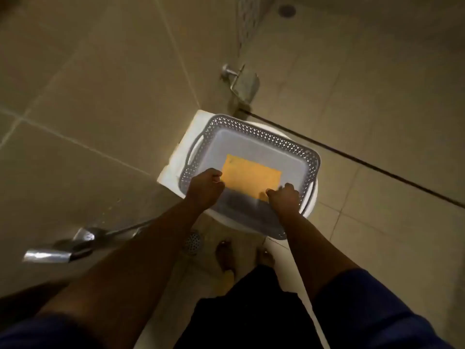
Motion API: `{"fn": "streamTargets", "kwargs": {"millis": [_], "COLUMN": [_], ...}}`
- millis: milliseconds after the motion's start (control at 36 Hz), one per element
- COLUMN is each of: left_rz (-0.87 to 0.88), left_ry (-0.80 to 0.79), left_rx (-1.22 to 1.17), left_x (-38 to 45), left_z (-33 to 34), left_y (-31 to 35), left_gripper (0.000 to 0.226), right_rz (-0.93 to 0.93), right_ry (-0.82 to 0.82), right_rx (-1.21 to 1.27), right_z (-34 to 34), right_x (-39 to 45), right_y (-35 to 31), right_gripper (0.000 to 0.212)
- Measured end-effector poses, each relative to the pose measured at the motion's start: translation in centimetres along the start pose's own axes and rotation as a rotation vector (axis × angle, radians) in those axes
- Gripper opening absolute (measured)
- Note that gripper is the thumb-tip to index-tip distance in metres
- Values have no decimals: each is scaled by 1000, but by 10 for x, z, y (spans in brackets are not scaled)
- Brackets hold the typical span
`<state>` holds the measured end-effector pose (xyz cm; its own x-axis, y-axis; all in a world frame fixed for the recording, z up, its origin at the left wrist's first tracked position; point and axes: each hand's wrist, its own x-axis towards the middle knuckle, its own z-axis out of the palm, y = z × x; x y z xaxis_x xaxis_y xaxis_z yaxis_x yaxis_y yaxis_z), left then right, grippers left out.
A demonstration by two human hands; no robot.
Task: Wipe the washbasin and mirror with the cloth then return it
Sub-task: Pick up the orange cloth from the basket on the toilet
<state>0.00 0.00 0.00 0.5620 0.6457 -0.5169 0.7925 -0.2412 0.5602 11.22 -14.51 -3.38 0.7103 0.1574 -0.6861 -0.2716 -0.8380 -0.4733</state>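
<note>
Down in the corner of the tiled bathroom, we see a grey plastic basket with a perforated rim, resting on a white toilet lid. Our orange cloth lies flat and folded on the basket floor. Our left hand has its fingers curled at the cloth's left edge, apparently pinching it. Our right hand is curled at the cloth's near right corner and seems to grip it too, though blur hides the fingertips. A metal paper holder hangs on the wall above, and a floor drain sits near our bare feet.
</note>
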Motion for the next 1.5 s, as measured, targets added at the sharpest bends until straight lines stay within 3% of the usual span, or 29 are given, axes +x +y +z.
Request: {"fn": "streamTargets", "kwargs": {"millis": [139,306,472,639,833,1028,1111,1194,1306,1500], "left_rz": [-39,-32,-98,-184,-138,-48,-20,-17,-86,-164], "left_ry": [-92,-34,-43,-90,-86,-27,20,67,114,164], "left_rx": [90,146,71,-60,-109,-200,-205,-241,-412,-624], "left_x": [39,72,88,92,86,61,44,22,-11,-70], "left_z": [23,41,51,58,54,34,22,4,-22,-65], "left_y": [-14,-31,-34,-30,-26,-6,10,25,40,56], "left_gripper": [43,53,43,47,32,26,18,22,11,19], "right_rz": [137,155,176,124,29,0,-51,-108,-179,-291], "right_ry": [13,103,111,49,52,11,-7,-39,-108,-260], "right_rx": [93,81,61,85,175,383,431,453,496,577], "right_z": [23,41,46,45,43,20,3,-19,-47,-75], "right_x": [24,36,46,52,46,28,14,-3,-28,-67], "right_y": [9,12,14,23,21,6,-3,-14,-30,-56], "right_gripper": [53,51,50,32,9,31,22,46,67,62]}}
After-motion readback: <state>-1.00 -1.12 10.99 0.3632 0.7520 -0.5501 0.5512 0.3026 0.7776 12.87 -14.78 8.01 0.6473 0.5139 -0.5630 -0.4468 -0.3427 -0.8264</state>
